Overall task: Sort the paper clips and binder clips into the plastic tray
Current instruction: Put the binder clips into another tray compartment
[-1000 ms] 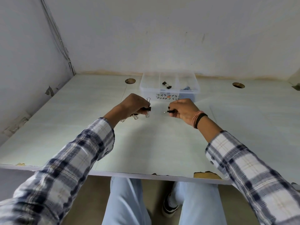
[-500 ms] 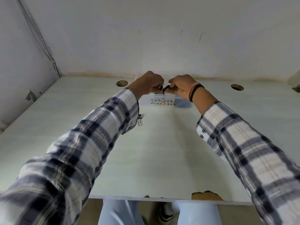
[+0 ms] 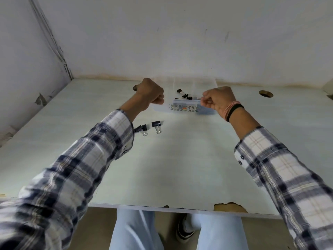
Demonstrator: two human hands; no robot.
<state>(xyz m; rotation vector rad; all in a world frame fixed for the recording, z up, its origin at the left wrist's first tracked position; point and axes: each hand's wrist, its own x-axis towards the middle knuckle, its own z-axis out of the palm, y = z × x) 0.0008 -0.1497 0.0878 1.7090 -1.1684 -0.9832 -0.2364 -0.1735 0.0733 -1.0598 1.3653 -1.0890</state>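
Flanking the tray, both fisted hands hold nothing visible; binder clips nearby.

Left arm: stretched forward in a plaid sleeve, cuff pushed back from the wrist.
Left hand: fingers curled into a loose fist, nothing visible in it.
Right arm: stretched forward, bands round the wrist.
Right hand: curled, knuckles up; whether it pinches anything is unclear.
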